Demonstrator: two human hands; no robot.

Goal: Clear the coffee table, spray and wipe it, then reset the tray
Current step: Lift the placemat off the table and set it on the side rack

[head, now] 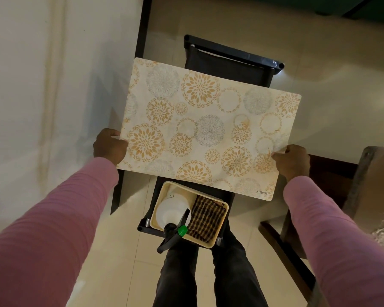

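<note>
A cream placemat [208,127] with gold and grey flower circles hangs flat above the dark coffee table [233,60]. My left hand [109,146] grips its left edge and my right hand [292,161] pinches its right edge. Below the mat, at the table's near end, a cream tray [222,224] holds a white spray bottle [172,212] with a black trigger and green nozzle, lying beside a folded brown checked cloth [206,219]. The mat hides most of the table top.
A white wall [53,85] runs along the left, with a dark vertical frame [142,27] at its edge. A wooden chair [333,196] stands close on the right. My legs [208,278] are at the table's near end on a pale tiled floor [341,85].
</note>
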